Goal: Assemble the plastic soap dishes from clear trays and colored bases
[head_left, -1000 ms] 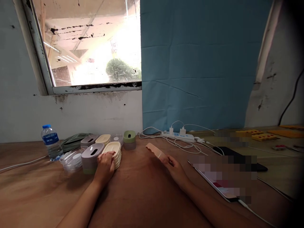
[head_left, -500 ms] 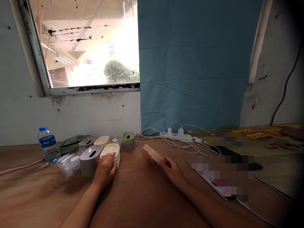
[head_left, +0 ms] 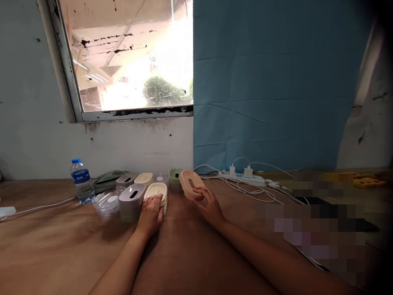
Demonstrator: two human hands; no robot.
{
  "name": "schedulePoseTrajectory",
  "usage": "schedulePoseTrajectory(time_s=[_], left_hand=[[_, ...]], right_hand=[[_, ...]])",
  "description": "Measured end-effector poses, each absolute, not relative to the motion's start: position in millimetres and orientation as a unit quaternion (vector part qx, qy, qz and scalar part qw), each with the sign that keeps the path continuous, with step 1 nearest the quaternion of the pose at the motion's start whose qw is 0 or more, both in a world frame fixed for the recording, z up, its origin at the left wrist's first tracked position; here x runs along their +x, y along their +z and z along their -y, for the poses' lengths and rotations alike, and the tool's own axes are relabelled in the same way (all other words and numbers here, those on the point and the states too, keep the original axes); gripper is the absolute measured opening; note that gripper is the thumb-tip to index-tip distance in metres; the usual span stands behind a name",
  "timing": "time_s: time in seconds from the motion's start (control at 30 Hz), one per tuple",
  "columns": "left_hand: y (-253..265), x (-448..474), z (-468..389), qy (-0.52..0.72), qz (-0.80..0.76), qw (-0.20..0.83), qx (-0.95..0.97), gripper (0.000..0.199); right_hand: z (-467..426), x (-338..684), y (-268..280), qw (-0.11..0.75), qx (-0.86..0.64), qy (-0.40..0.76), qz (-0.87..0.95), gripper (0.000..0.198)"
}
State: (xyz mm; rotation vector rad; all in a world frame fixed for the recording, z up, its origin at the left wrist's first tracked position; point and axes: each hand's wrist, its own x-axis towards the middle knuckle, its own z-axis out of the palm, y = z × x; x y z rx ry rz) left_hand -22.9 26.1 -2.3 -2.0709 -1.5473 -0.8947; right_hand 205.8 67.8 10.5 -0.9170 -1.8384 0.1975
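Observation:
My right hand (head_left: 210, 208) grips a peach plastic lid (head_left: 185, 180) by its near edge. The lid has an oval slot and is held tilted above the table. My left hand (head_left: 151, 214) lies over the front of a stack of cream plastic lids (head_left: 156, 189), its fingers curled on the top and side. Left of that stack stands a lilac box with a slotted top (head_left: 131, 208). A green slotted box (head_left: 176, 185) is just behind the peach lid. Behind the stack are a second lilac box (head_left: 123, 179) and another cream-topped piece (head_left: 143, 179).
Clear plastic containers (head_left: 106, 203), a water bottle (head_left: 81, 180) and a dark green pouch (head_left: 106, 178) are on the left. A power strip (head_left: 258, 180) with chargers and looped white cables lies at back right. Yellow pieces (head_left: 365, 180) are at far right.
The peach lid has turned from nearly edge-on to showing its slotted face, and my right hand has brought it closer to the green box. My left hand stays on the cream stack. The view has shifted right-to-left.

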Motion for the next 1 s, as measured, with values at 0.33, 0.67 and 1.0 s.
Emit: schedulePoseTrajectory(time_s=[0.33,0.67,1.0], left_hand=[[-3.2,-23.0,-27.6,-0.320,0.564,0.192,-0.737,0.042],[-0.9,-19.8,-24.6,-0.323,0.563,0.193,-0.736,0.042],[2.3,-19.3,-22.2,-0.330,0.552,0.207,-0.737,0.038]], right_hand=[[-61.6,167.5,-6.7,0.386,-0.474,0.081,0.787,0.032],[-70.2,141.7,-9.9,0.307,-0.525,0.063,0.791,0.034],[-52.0,158.8,-3.5,0.288,-0.475,0.051,0.830,0.058]])
